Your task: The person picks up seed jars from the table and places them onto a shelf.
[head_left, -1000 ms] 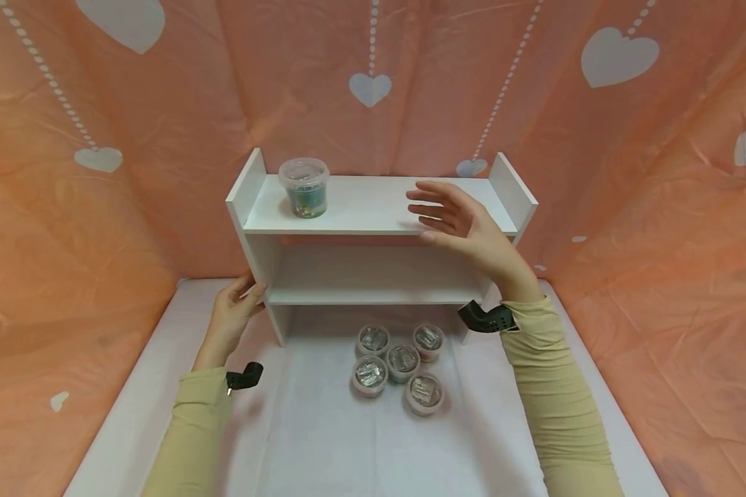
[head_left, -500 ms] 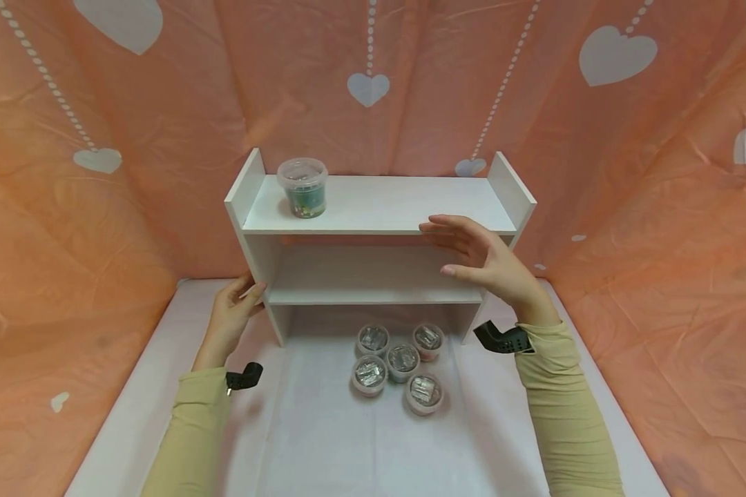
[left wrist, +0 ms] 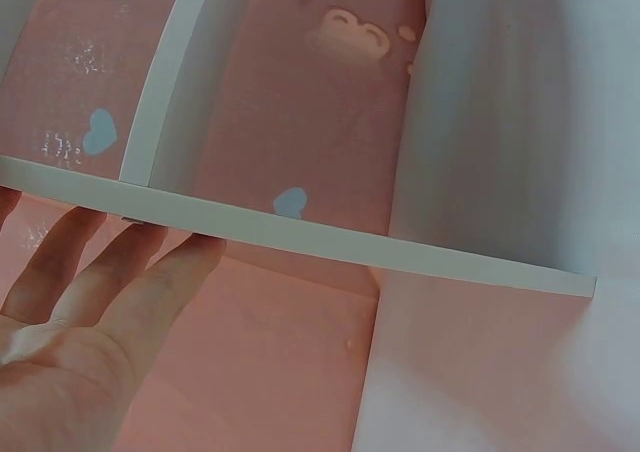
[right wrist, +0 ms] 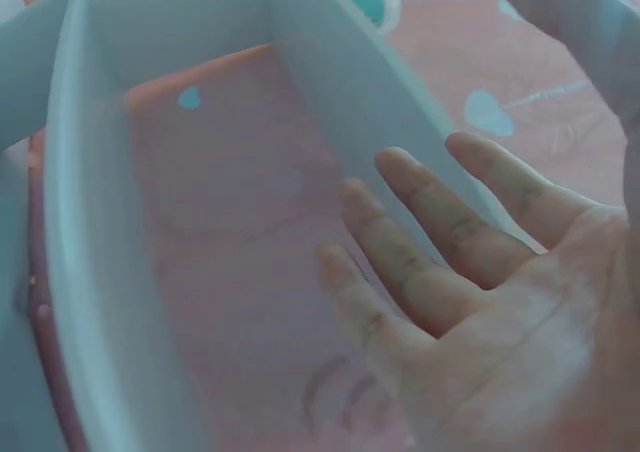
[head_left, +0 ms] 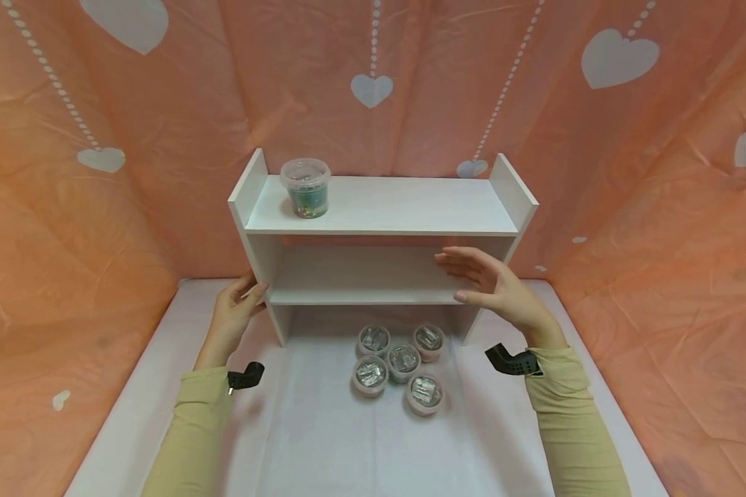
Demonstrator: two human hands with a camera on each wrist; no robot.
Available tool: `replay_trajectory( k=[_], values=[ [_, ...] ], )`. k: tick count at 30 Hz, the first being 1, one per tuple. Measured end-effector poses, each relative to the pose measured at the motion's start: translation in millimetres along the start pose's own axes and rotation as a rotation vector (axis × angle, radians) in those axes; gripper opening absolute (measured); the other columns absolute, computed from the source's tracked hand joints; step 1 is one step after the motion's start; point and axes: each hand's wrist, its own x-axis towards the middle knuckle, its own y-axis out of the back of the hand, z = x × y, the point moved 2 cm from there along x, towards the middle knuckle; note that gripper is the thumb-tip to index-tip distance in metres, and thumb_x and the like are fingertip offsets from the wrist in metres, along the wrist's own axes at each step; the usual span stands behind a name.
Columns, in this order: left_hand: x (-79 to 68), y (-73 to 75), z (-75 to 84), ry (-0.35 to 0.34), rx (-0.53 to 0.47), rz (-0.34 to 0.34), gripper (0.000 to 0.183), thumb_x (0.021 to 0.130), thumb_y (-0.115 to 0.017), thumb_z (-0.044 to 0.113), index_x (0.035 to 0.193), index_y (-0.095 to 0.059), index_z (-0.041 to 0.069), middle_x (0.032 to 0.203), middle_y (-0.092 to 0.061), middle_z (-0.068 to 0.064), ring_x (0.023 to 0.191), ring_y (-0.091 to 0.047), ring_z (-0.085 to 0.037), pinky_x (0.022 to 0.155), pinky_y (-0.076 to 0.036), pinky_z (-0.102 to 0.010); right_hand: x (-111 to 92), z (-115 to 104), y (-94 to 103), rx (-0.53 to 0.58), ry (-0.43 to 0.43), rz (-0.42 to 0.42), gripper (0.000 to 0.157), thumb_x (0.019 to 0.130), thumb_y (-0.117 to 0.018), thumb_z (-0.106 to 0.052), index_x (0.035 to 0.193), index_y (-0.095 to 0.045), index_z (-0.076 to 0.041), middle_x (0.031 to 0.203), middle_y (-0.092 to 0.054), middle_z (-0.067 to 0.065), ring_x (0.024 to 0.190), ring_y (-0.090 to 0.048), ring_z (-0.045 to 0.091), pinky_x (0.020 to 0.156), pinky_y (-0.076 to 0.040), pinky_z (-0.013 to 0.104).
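A white two-tier shelf (head_left: 379, 275) stands on the table. My left hand (head_left: 233, 314) touches its left side panel (left wrist: 300, 234), with nearly straight fingers (left wrist: 170, 282) against the outer face and the thumb by the front edge in the head view. At the shelf's right end my right hand (head_left: 491, 286) hovers before the middle level with spread fingers (right wrist: 400, 252), holding nothing. On the top board sits a clear lidded tub (head_left: 307, 190) with greenish-blue contents, near the left end. Several small round tubs (head_left: 403, 360) with silvery packets under their lids cluster below.
The small tubs stand on the white-covered table (head_left: 323, 442) in front of the shelf's base. An orange-pink cloth (head_left: 180, 138) with white hearts closes off the back and both sides.
My right hand has moved down and slightly right, from the top board to the middle level. The left hand, the shelf and the tubs stay put.
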Motion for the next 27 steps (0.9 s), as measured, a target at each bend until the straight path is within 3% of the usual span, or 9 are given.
replay_trajectory(
  k=[4,11,21,27],
  values=[
    [-0.1,-0.7,0.1,0.001,0.003,0.002,0.057,0.098,-0.055,0.024,0.146,-0.036,0.0,0.145,-0.038,-0.02,0.126,-0.043,-0.038,0.094,-0.048,-0.037,-6,14,-2.0,0.015,-0.041,0.001,0.063,0.089,-0.063,0.004,0.145,-0.033,0.001,0.145,-0.036,0.022,0.133,-0.032,0.039,0.107,-0.033,0.051],
    [-0.5,-2.0,1.7,0.0,0.002,0.005,0.055,0.099,-0.055,0.022,0.146,-0.036,0.0,0.146,-0.038,-0.019,0.126,-0.043,-0.038,0.095,-0.047,-0.039,-18,43,-9.4,0.074,-0.107,-0.007,0.063,0.09,-0.063,0.002,0.145,-0.031,0.003,0.145,-0.034,0.025,0.133,-0.033,0.039,0.106,-0.038,0.038],
    [-0.1,-1.5,1.0,0.008,0.001,0.003,0.056,0.099,-0.055,0.023,0.146,-0.035,0.0,0.146,-0.037,-0.02,0.126,-0.043,-0.039,0.095,-0.046,-0.042,-37,77,-17.9,0.117,-0.116,-0.038,0.062,0.091,-0.062,0.003,0.145,-0.031,0.004,0.144,-0.035,0.027,0.131,-0.038,0.034,0.107,-0.037,0.036],
    [-0.5,-1.6,1.6,-0.002,-0.004,0.0,0.055,0.099,-0.055,0.021,0.145,-0.036,-0.001,0.146,-0.037,-0.02,0.125,-0.043,-0.039,0.093,-0.048,-0.035,-47,90,-22.3,0.117,-0.094,-0.077,0.063,0.088,-0.062,0.008,0.142,-0.031,0.01,0.142,-0.032,0.034,0.13,-0.031,0.048,0.108,-0.036,0.037]
  ],
)
